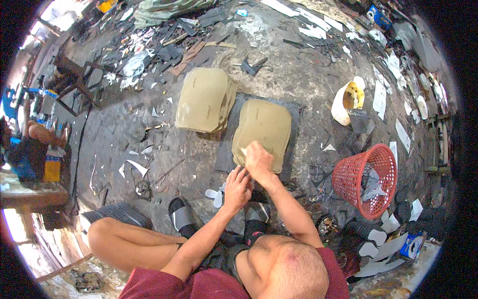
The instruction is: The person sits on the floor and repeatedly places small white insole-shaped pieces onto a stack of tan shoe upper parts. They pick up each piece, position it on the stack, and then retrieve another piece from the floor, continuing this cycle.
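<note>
1. Olive-tan, round-cornered flat-panel stack (264,124): on dark rectangular sheet (227,149) on grey, scrap-littered floor (112,134). Long axis runs near-to-far, far end leaning slightly right.
2. Right hand (260,160): at stack's near edge, grip curled; can't tell what it's pinching.
3. Left hand (238,189): just beside, nearer; grip bunched, can't tell if holding.
4. Second olive-tan stack (203,99): left, farther out.

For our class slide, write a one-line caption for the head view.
Right hand over a stack of tan pieces, left hand close by, red basket at right.
</note>
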Motion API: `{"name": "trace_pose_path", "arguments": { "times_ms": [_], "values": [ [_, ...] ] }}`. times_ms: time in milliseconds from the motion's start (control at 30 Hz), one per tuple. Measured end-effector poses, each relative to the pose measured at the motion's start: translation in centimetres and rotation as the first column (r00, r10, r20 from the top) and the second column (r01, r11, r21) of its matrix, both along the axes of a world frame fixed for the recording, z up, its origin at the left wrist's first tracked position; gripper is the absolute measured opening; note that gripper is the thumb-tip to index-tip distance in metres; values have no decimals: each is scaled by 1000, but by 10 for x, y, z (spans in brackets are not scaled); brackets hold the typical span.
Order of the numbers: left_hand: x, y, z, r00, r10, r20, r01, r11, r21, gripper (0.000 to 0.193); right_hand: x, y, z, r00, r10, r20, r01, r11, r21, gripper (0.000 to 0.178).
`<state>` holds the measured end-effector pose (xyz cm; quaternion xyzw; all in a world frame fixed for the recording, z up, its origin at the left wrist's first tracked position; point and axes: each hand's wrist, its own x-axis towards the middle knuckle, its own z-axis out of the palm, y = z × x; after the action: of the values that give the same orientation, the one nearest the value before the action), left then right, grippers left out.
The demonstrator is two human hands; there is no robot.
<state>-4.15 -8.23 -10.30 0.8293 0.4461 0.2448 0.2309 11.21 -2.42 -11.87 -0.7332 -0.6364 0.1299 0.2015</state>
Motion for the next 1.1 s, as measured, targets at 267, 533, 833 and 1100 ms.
{"name": "trace_pose_path", "arguments": {
  "times_ms": [267, 533, 833, 1100],
  "values": [
    [22, 43, 0, 999, -4, -54, 6, 999, 35, 37, 35, -15, 22, 784, -155, -602, 181, 983, -17, 22],
    [1, 69, -4, 926, -302, -228, 303, 953, -30, 47, 45, -38, 31, 975, -15, -220, 35, 996, 86, 29],
    [7, 63, 9, 892, -228, -390, 232, 972, -37, 47, 143, 93, 130, 888, -461, -10, 407, 773, 487, 22],
    [3, 75, 6, 980, -181, -86, 173, 981, -88, 41, 125, 53, 192, 967, -233, 105, 72, 643, 763, 25]
  ]
}}
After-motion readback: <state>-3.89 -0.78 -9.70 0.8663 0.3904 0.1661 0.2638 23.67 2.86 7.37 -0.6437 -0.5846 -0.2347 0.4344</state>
